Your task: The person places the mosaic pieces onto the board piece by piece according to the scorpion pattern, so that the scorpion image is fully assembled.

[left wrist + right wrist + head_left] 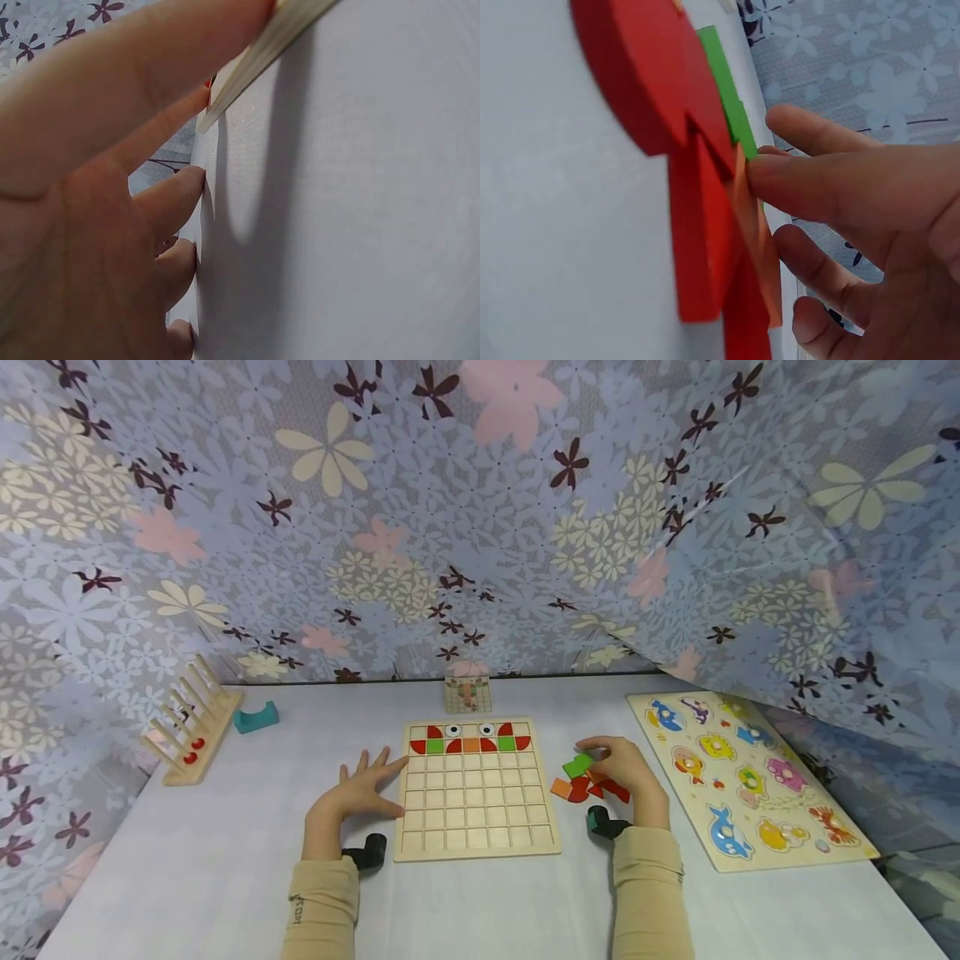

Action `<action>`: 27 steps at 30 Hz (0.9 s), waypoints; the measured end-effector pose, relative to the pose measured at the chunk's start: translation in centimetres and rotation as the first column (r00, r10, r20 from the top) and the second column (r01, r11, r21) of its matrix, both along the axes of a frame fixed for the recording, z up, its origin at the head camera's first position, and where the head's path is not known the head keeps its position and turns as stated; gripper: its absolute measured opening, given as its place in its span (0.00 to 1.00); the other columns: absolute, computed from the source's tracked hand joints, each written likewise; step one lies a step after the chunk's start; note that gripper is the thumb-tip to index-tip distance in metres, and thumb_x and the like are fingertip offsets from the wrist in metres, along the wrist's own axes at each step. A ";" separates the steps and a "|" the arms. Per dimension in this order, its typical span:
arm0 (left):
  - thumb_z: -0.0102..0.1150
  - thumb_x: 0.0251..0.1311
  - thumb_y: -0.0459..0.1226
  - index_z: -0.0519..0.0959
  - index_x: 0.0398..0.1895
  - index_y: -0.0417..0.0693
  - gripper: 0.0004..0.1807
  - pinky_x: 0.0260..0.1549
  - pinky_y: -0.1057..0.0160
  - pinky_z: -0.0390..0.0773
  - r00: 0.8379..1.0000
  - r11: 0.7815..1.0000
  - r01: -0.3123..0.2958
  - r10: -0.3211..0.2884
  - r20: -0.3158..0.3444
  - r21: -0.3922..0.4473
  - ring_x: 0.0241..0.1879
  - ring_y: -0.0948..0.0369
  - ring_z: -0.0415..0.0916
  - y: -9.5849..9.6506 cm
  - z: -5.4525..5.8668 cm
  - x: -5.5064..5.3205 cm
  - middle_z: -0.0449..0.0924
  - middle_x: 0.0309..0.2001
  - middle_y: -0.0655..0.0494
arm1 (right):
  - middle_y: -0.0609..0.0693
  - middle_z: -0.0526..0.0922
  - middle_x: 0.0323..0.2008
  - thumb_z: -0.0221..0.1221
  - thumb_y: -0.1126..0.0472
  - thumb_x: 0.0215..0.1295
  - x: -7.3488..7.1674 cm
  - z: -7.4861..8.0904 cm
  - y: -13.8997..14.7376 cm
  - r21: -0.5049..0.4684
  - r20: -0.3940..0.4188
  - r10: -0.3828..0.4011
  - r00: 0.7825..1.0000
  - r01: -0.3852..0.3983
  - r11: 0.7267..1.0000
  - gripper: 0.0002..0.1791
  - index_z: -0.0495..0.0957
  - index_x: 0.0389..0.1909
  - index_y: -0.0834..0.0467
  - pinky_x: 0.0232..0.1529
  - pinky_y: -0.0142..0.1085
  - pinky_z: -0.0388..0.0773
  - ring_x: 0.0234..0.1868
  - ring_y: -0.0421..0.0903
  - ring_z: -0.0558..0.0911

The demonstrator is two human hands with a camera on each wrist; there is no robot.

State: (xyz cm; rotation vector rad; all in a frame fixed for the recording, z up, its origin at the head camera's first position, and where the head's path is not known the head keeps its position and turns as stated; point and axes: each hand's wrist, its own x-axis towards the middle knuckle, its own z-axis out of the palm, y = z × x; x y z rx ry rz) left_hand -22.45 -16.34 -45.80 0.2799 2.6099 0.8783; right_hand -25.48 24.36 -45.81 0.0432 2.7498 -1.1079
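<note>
When viewed from the head, found left hand point(354, 797) spread, with thumb and forefinger at the left edge of the grid board point(476, 796), and right hand point(628, 770) well apart, bent over loose pieces point(577, 791) near the board's right edge. From left wrist, recorded thumb and forefinger touching the board. From right wrist, noted thumb at an orange piece point(748, 206) near a green piece point(725, 86); cannot tell whether pinched.
</note>
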 end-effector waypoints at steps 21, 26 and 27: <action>0.72 0.39 0.41 0.58 0.70 0.49 0.50 0.59 0.34 0.22 1.000 1.000 -0.003 0.003 0.013 0.009 0.69 0.38 0.22 0.1 0.1 0.0 0.38 0.72 0.39 | 0.55 0.74 0.33 0.61 0.71 0.53 0.0 1.1 -2.1 -0.113 -0.172 -0.019 0.985 -0.001 0.994 0.19 0.77 0.48 0.63 0.29 0.36 0.75 0.38 0.53 0.77; 0.72 0.39 0.40 0.58 0.70 0.50 0.50 0.59 0.34 0.21 1.000 1.000 -0.008 0.008 0.014 0.012 0.69 0.38 0.22 0.0 0.0 0.0 0.38 0.72 0.40 | 0.58 0.79 0.39 0.63 0.67 0.54 0.0 1.6 -4.2 -0.198 -0.177 -0.051 0.983 0.015 0.980 0.17 0.79 0.47 0.62 0.42 0.43 0.78 0.44 0.55 0.78; 0.72 0.39 0.40 0.58 0.70 0.50 0.50 0.59 0.34 0.21 1.000 1.000 -0.009 0.009 0.012 0.011 0.69 0.38 0.22 0.0 0.0 0.0 0.38 0.72 0.39 | 0.58 0.80 0.40 0.64 0.66 0.54 0.0 1.7 -4.6 -0.217 -0.174 -0.057 0.983 0.018 0.976 0.16 0.79 0.46 0.62 0.42 0.44 0.78 0.44 0.55 0.78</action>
